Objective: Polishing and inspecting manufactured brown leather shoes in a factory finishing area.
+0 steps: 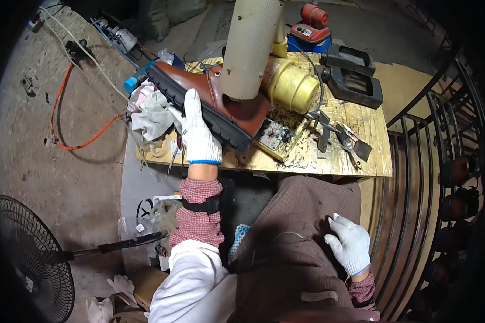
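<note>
Holding a glossy brown, black-soled boot [200, 85] is the left hand [199, 132], the right hand [350, 244] loosely spread.

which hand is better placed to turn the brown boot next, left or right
Probably the left hand, which is against the black sole of the brown boot; the right hand looks empty, down by the lap, away from the table.

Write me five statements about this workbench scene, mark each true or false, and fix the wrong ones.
1. The left hand touches the black sole of the brown boot. True.
2. The right hand grips a tool. False: no tool shows in it; it is at the lap.
3. Both hands wear white gloves. True.
4. A fan stands at the upper right. False: the black fan is at the lower left.
5. The boot is upright. False: it is tilted.
</note>
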{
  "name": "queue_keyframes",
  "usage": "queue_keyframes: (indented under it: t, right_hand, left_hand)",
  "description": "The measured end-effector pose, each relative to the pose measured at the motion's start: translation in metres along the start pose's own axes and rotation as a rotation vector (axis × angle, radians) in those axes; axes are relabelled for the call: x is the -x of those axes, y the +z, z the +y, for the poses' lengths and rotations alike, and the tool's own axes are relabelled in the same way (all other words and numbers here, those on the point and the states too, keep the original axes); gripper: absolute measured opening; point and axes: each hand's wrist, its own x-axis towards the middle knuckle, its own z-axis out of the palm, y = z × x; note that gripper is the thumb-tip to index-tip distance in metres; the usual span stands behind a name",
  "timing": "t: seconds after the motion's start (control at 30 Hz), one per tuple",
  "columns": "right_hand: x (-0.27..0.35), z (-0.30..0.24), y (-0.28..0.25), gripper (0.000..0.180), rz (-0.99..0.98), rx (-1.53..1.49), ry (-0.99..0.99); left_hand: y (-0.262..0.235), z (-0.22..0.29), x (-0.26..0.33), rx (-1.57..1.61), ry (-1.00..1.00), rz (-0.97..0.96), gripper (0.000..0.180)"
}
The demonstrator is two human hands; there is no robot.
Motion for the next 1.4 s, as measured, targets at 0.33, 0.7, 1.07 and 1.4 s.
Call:
queue_keyframes:
  t: [0.33, 0.7, 1.07, 1.4]
  right_hand:
    - [-0.077, -0.02, -0.009, 0.045, 0.216, 0.052, -0.323]
    - [-0.152, -0.123, -0.011, 0.036, 0.107, 0.324, -0.743]
    - [-0.016, -0.018, -0.071, 0.064, 0.05, -0.319, -0.336]
    - [-0.048, 0.065, -0.193, 0.042, 0.409, 0.379, 0.11]
  left_hand:
    - [-0.011, -0.004, -0.023, 0.143, -0.146, -0.096, 0.07]
    - [-0.049, 0.011, 0.081, -0.03, -0.107, -0.104, 0.065]
    - [-0.024, 0.015, 0.189, 0.156, -0.818, -0.319, 0.075]
    - [0.052, -0.062, 0.2, -0.007, -0.858, -1.147, 0.072]
